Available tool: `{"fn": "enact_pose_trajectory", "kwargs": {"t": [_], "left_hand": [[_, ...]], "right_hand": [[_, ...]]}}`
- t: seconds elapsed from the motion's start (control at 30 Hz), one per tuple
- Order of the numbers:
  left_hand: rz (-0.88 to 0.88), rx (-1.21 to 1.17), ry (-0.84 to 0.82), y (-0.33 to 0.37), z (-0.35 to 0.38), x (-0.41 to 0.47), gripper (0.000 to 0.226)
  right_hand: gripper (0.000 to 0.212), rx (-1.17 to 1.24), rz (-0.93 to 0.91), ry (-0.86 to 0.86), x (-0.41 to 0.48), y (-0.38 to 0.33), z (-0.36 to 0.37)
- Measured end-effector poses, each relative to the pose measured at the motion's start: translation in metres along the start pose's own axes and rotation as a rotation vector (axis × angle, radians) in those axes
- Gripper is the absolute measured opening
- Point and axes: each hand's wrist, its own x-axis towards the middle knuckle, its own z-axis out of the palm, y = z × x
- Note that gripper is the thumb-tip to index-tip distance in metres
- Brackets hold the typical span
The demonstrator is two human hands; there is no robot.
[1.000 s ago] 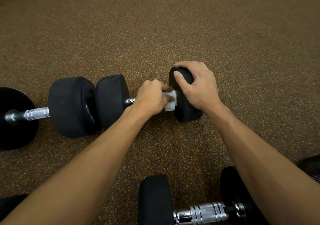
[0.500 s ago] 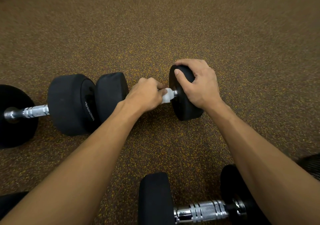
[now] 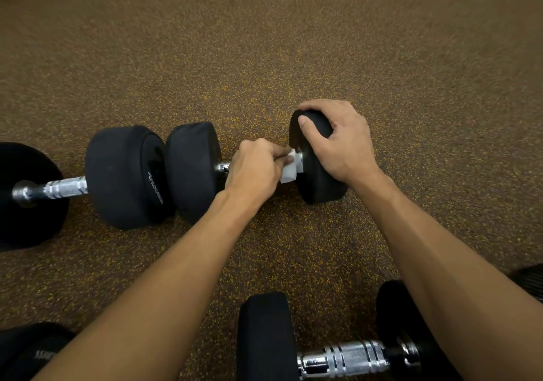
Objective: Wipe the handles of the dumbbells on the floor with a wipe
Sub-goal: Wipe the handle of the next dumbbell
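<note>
A dumbbell (image 3: pixel 194 169) lies on the floor (image 3: pixel 264 42).
The left hand (image 3: pixel 255 169) grips the wipe (image 3: pixel 289 172) round its handle (image 3: pixel 222 166); the right hand (image 3: pixel 343 145) clasps its end weight (image 3: pixel 318 183).

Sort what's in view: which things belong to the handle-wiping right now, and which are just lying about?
In use:
- white wipe, gripped by the left hand round the handle
- middle dumbbell, right head held by the right hand

Lying about:
- left dumbbell, near dumbbell and black head at bottom left, probably awaiting wiping
- dark object at right edge, unidentifiable
</note>
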Motion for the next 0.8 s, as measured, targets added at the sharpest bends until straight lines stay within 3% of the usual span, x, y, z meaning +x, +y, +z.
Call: {"fn": "enact_pose_trajectory", "kwargs": {"t": [0.43, 0.8], "left_hand": [[0.070, -0.102, 0.104, -0.002, 0.010, -0.012, 0.026], [0.184, 0.140, 0.141, -0.002, 0.009, -0.019, 0.031]], "right_hand": [[0.029, -0.006, 0.012, -0.004, -0.001, -0.001, -0.002], [0.030, -0.002, -0.016, 0.010, 0.000, 0.003, 0.001]]}}
